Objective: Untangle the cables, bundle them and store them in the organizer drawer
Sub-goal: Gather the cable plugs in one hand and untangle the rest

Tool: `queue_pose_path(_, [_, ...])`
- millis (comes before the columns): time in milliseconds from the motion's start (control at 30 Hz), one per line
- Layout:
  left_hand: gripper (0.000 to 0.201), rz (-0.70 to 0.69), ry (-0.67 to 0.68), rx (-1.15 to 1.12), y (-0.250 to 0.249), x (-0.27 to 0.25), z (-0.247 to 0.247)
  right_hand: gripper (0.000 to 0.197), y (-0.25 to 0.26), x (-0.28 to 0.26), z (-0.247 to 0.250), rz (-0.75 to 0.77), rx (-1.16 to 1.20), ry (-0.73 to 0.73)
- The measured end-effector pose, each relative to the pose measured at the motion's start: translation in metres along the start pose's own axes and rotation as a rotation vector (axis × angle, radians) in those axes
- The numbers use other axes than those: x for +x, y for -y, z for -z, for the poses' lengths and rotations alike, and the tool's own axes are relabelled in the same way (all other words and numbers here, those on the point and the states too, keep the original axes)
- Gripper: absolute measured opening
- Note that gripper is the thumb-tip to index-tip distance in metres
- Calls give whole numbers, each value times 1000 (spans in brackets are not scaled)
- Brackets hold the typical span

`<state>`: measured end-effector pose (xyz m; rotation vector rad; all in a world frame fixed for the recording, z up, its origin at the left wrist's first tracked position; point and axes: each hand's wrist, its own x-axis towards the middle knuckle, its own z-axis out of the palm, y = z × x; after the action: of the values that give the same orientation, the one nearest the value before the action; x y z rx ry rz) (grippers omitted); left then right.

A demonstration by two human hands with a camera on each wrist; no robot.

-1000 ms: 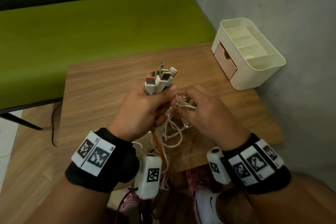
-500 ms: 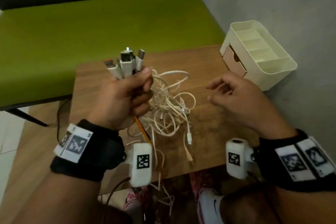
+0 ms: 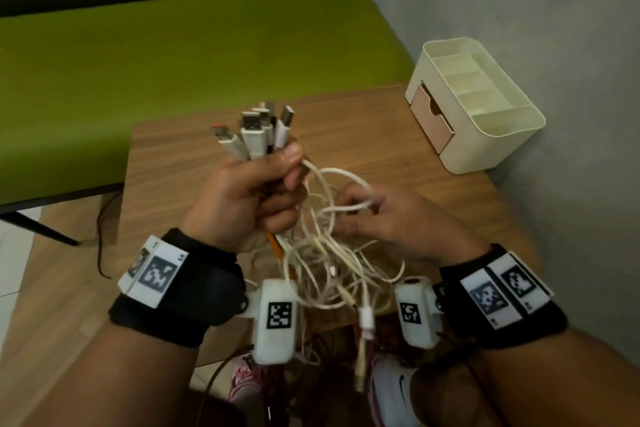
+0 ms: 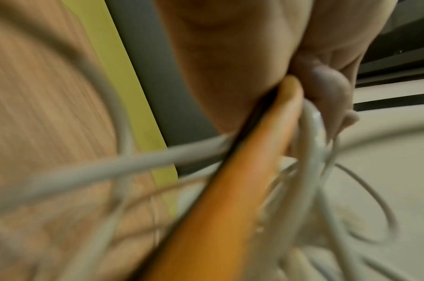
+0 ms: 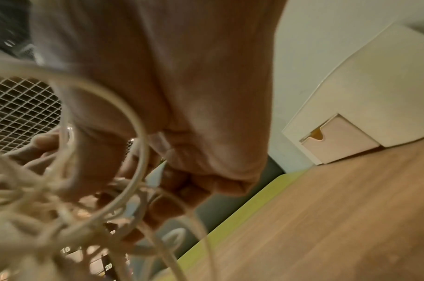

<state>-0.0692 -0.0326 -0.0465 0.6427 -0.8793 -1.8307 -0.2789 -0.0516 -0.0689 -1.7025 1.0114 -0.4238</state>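
- Several plugs (image 3: 254,135) fanned out above left hand (image 3: 242,199), fist clamped round cables (image 3: 332,253) just under the plugs.
- One orange cable (image 4: 230,190) in same fist, exits bottom of palm beside the white ones; confirmed in left wrist view.
- Right hand (image 3: 388,222) curled, fingertips pinching one white loop (image 3: 346,208) just beside left fist.
- Remaining slack hangs as loose tangle between wrists, over near tabletop (image 3: 363,135) edge; one end with ferrite lump (image 3: 366,317) dangles below edge toward floor.
- Organizer (image 3: 485,107) at far right corner of tabletop against wall, well apart from hands. Drawer (image 3: 429,118) looks shut or nearly so; cannot tell exactly.
- Judgement: mid-untangle, plug ends collected, no bundling yet, nothing stored.
- Risks from here:
  - Pulling pinched loop sideways with left fist locked likely cinches knot tighter instead of freeing it; better feed a free end through.
  - Dangling end could snag tabletop edge or wrist camera when lifted; jerk could yank plugs out of fist.
  - Loosening left grip to release one cable may drop whole fan, losing the sorted ends.
  - Thin white cables kink easily if tugged hard at plug necks.
  - Drawer needs a free hand to open; both busy, so bundle likely has to be parked on tabletop first and may spring open.
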Motion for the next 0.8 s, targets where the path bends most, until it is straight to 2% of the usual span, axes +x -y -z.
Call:
queue_pose_path(67, [25, -54, -63, 3, -9, -4, 7, 17, -6, 1, 6, -81, -68, -168])
queue_pose_path(133, [24, -93, -106, 43, -16, -8, 12, 24, -13, 3, 13, -168, -43, -352])
queue_pose_path(167, [25, -101, -105, 53, -16, -9, 14, 27, -16, 4, 15, -218, -27, -399])
queue_pose_path(233, [30, -104, -78, 45, -15, -9, 13, 32, -21, 6, 14, -320, 4, -413])
queue_pose_path(333, [32, -106, -65, 35, -14, -9, 10, 39, -28, 10, 17, -403, -78, -485])
queue_pose_path(433, [25, -62, -178, 106, -12, -7, 9, 39, -33, 9, 25, -413, -100, -563])
queue_pose_path(500, [23, 6, -258, 215, -6, -2, 7, 32, -38, 7, 32, -421, -94, -537])
queue_pose_path(600, [22, 58, -295, 376, 4, 6, 5, 24, -29, -5, 44, -440, -127, -401])
queue_pose_path(633, [23, 68, -298, 407, 6, 8, 4, 21, -23, -9, 48, -403, -155, -401])
queue_pose_path(700, [24, 81, -288, 434, 8, 11, 1, 13, -7, -17, 53, -200, -157, -496])
queue_pose_path(767, [23, 92, -261, 439, 9, 13, -3, 15, 11, -19, 47, 65, -26, -543])
queue_pose_path(800, [23, 99, -245, 445, 10, 13, -6, 13, 16, -18, 39, 146, 61, -498])
